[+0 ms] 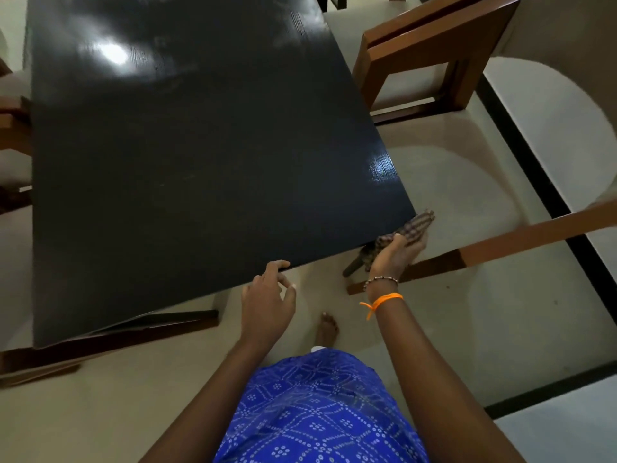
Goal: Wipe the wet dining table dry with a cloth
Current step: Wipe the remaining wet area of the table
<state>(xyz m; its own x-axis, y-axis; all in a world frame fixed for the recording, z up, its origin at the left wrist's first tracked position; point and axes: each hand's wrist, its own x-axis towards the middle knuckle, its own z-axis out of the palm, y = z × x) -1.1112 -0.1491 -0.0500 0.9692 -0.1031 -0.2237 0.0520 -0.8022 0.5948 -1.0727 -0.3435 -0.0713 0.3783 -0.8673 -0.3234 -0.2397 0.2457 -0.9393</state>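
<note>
While the left hand (pixel 267 297) rests loose-fingered on the dark surface (pixel 187 162) edge at lower centre, the right hand (pixel 395 253) grips the cloth (pixel 414 225) beside its corner.

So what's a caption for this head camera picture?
Right hand holds a cloth at the dark table's corner.

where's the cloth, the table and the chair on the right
cloth (pixel 415 225): head view, on its patterned end beyond the right hand's fingers.
table (pixel 200 162): head view, on the bare dark top.
chair (pixel 434 41): head view, on its wooden frame beside the table's right edge.
</note>
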